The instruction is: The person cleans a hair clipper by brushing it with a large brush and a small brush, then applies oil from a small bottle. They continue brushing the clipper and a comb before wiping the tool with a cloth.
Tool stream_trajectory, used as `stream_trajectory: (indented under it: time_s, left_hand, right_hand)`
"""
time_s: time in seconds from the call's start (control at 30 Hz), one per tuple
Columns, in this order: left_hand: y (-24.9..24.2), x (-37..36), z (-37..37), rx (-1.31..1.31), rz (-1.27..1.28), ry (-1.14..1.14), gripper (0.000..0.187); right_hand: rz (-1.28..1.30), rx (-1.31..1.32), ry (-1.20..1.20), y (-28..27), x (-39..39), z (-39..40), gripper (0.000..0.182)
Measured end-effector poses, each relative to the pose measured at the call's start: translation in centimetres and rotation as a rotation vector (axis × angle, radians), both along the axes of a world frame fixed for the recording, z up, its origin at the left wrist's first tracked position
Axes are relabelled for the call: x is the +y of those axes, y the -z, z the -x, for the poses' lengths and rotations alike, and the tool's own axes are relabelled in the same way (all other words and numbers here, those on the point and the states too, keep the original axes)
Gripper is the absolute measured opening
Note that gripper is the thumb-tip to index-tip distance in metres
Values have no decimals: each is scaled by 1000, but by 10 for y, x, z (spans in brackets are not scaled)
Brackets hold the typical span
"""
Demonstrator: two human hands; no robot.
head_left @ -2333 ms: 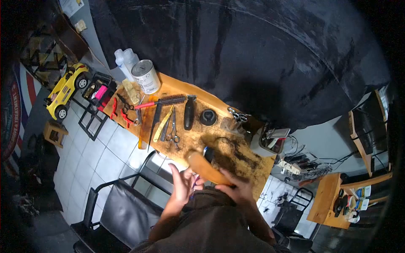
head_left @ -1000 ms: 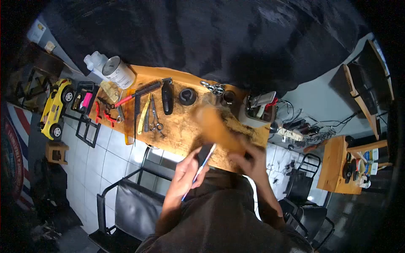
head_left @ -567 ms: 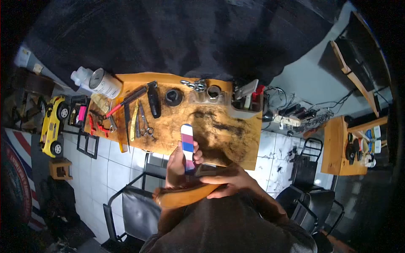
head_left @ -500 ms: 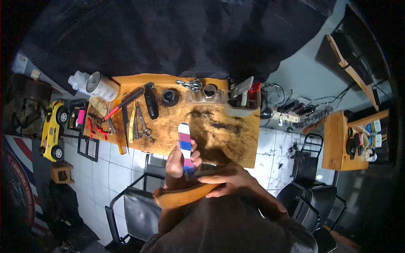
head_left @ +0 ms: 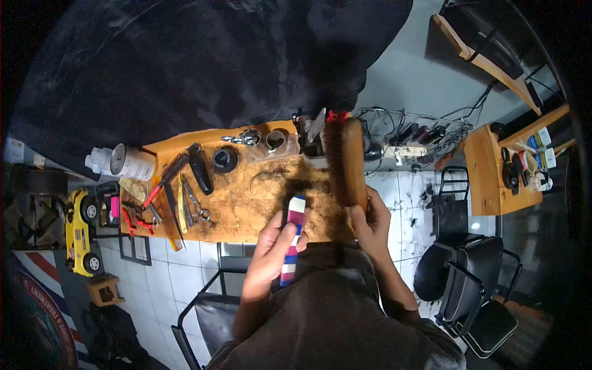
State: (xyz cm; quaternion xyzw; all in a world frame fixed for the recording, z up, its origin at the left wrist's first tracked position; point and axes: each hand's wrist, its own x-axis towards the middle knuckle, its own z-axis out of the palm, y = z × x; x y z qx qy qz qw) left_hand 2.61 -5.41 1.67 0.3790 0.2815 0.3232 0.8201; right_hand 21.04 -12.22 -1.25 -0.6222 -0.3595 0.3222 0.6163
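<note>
My left hand (head_left: 271,248) is closed around a flat object striped in white, blue and maroon (head_left: 295,237), held upright near the front edge of the wooden table (head_left: 265,216). To its right, my right hand (head_left: 372,223) grips the lower end of a wooden brush (head_left: 354,160). The brush stands upright with its dark bristles facing left, over the table's right side. The two held things are apart.
Scissors (head_left: 203,214), a black clipper (head_left: 199,169), combs and red clips lie on the table's left. A white can (head_left: 134,163) stands at the back left. Chairs (head_left: 462,280) stand right; a yellow toy car (head_left: 80,231) is left.
My right hand has moved right and up, turning the brush from lying low across my body to upright. My left hand has shifted right and slightly down with the striped object.
</note>
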Motion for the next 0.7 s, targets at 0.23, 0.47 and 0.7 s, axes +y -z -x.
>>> stream_trajectory:
  time_s: [0.23, 0.47, 0.7]
  left_hand:
    - [-16, 22, -13, 149, -322, -90, 27]
    - [-65, 56, -37, 67, -637, -419, 33]
    - [-74, 88, -76, 208, -788, -572, 28]
  right_hand:
    - [20, 175, 92, 10, -7, -1, 32]
    - [0, 193, 96, 4, 3, -9, 33]
    - [-37, 234, 27, 5, 21, -21, 35]
